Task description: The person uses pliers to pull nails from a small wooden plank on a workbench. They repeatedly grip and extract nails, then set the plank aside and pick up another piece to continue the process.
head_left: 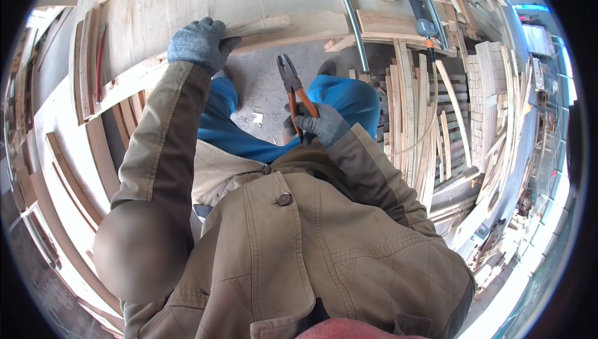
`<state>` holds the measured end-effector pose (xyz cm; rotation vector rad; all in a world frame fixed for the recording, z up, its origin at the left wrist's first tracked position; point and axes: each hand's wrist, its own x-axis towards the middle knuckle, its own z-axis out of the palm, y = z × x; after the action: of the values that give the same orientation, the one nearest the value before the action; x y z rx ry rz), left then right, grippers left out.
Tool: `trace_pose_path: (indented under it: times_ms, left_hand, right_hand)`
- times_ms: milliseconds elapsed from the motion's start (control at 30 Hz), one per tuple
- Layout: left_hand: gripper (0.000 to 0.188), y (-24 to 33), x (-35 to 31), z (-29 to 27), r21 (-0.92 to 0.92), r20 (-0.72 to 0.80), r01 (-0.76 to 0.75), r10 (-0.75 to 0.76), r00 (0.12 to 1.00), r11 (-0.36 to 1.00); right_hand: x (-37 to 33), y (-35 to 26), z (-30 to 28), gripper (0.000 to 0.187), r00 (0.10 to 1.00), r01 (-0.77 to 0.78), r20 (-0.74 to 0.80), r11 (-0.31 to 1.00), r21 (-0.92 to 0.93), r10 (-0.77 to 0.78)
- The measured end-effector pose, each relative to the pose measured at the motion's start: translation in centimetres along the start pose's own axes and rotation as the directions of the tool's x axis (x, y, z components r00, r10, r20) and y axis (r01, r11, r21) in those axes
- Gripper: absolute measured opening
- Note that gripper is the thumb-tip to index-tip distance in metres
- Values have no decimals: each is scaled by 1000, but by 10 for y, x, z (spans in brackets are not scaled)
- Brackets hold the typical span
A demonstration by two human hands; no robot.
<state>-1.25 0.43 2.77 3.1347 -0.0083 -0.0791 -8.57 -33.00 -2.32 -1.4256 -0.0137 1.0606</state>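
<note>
My left hand, in a grey glove, is closed over the left end of a short wooden strip lying along the near edge of the wooden workbench. Its fingertips are partly hidden. Low in front of my body, my right hand, also gloved in grey, is wrapped round the orange handles of a pair of pliers. The dark jaws point up and away from me, apart from any wood.
A metal pipe crosses the bench edge. Right of it lies a pneumatic tool with a hose. Stacked wood slats stand at my right, and more boards at my left. A red bar rests on the left side.
</note>
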Motion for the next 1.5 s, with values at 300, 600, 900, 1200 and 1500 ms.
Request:
trace_pose_path:
  times_ms: [300, 600, 900, 1200, 1500]
  left_hand:
    - [50, 0, 1, 1, -5, -15, 0, 0, 1000, 1000]
    - [49, -2, 3, 4, 2, -20, -2, 2, 1000, 1000]
    - [50, -3, 3, 6, 10, -32, -10, 10, 999, 1000]
    - [49, -2, 2, 4, -12, -27, -2, 1, 1000, 1000]
    - [46, -2, 3, 6, -24, -21, 20, -21, 1000, 999]
  right_hand:
    - [29, -21, 8, 52, 995, 5, 99, 990, 138, -19]
    - [45, -31, 13, 43, 996, -57, 75, 978, 198, 43]
    - [36, -24, 8, 54, 996, -42, 87, 985, 168, 28]
    - [44, -29, 13, 36, 995, 21, 89, 972, 236, -43]
    - [46, -30, 14, 51, 996, 18, 81, 977, 210, -35]
